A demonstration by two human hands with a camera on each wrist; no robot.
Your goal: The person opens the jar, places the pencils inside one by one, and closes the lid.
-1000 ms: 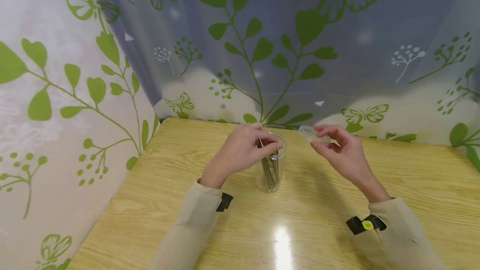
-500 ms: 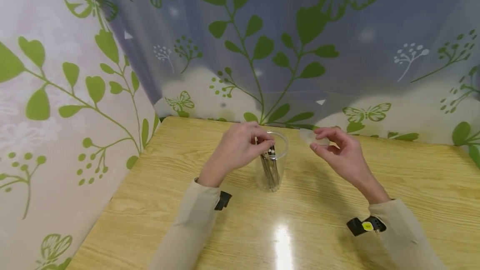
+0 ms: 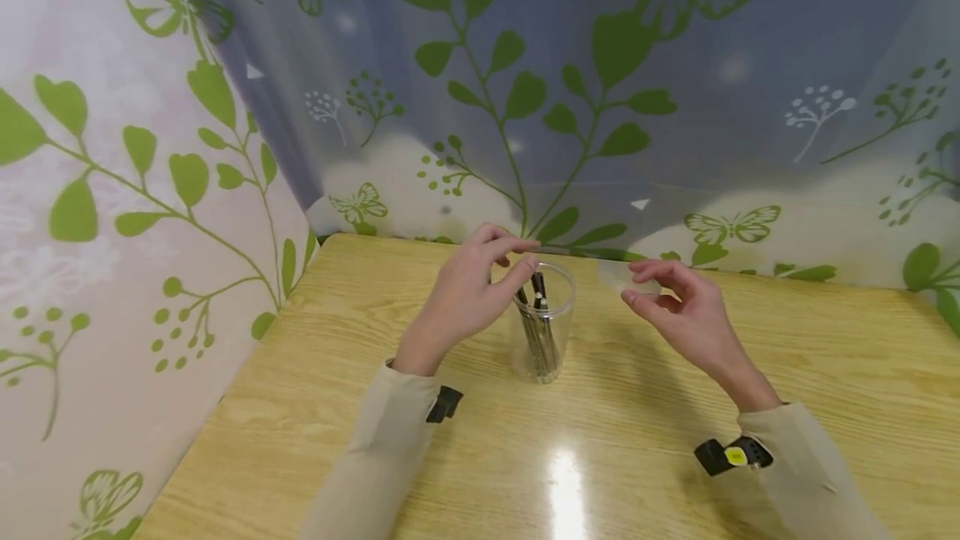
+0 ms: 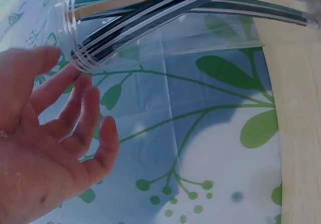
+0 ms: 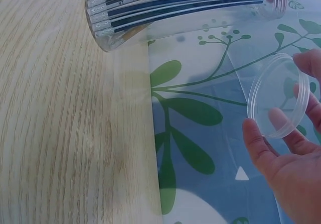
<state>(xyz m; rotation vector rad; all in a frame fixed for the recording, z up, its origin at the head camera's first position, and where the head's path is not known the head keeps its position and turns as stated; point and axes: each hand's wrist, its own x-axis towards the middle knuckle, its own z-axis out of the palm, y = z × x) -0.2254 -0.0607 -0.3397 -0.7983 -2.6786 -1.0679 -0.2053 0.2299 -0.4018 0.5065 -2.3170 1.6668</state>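
A clear plastic jar (image 3: 567, 319) stands upright on the table and holds several pencils (image 3: 542, 340), dark ones and a few tan or green ones. My left hand (image 3: 468, 294) is at the jar's left rim, thumb and fingers spread apart with no pencil between them. In the left wrist view the fingertips sit right beside the threaded mouth of the jar (image 4: 225, 40). To the right of the jar, my right hand (image 3: 693, 311) pinches a round clear lid (image 5: 275, 98) by its edge, tilted and raised above the table.
The light wood table (image 3: 360, 457) ends at a hanging cloth (image 3: 480, 148) printed with green leaves and butterflies, close behind the jar. Another printed cloth (image 3: 150, 257) borders the table on the left. Each wrist wears a black strap (image 3: 446, 404).
My left hand's fingers have come up out of the jar's mouth and spread, leaving the pencils inside. My right hand stays almost still with the lid, which has tilted slightly.
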